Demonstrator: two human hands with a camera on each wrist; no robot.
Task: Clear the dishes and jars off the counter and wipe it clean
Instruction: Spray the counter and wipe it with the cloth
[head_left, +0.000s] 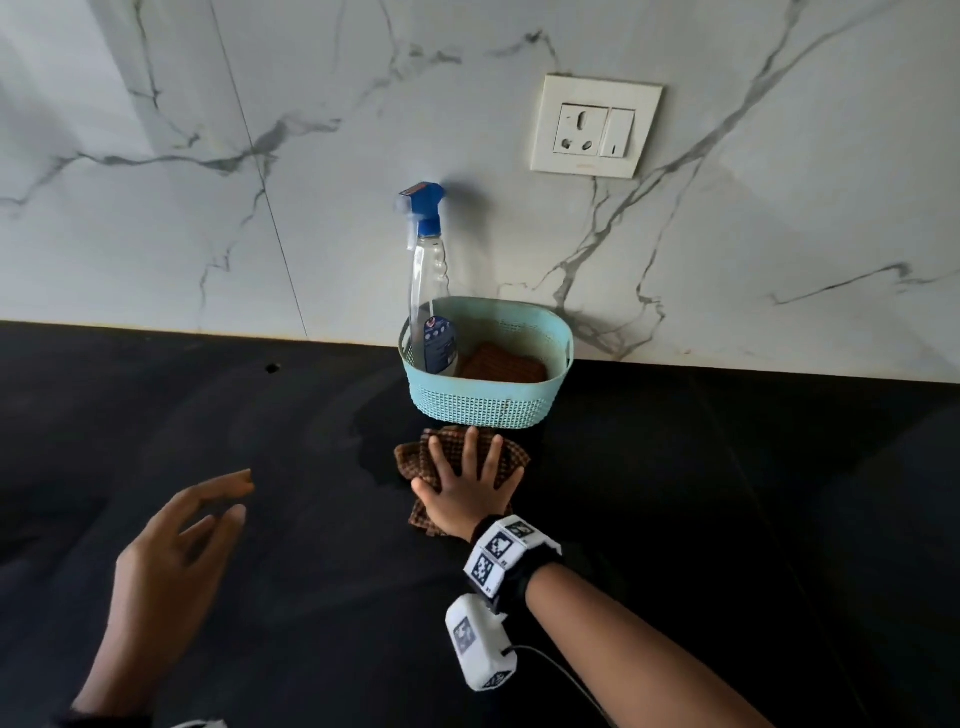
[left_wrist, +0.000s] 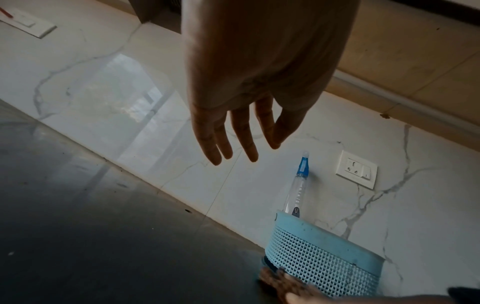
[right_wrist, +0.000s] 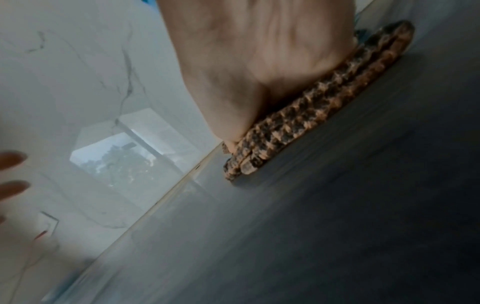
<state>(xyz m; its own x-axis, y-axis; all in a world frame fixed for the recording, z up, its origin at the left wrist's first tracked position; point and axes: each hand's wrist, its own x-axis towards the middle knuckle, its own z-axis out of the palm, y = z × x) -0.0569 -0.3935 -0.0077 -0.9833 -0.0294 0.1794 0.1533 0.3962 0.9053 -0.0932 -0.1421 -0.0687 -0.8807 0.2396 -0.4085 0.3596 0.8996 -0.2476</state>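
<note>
The right hand (right_wrist: 259, 61) presses a brown checked cloth (right_wrist: 298, 121) onto the dark counter (right_wrist: 337, 226).

1. The counter (head_left: 208, 519) is black, flat and shiny. It runs along the bottom of the white marble wall.
2. The cloth (head_left: 415, 457) is brown with small checks. It is folded and lies flat on the counter, just in front of the blue basket.
</note>
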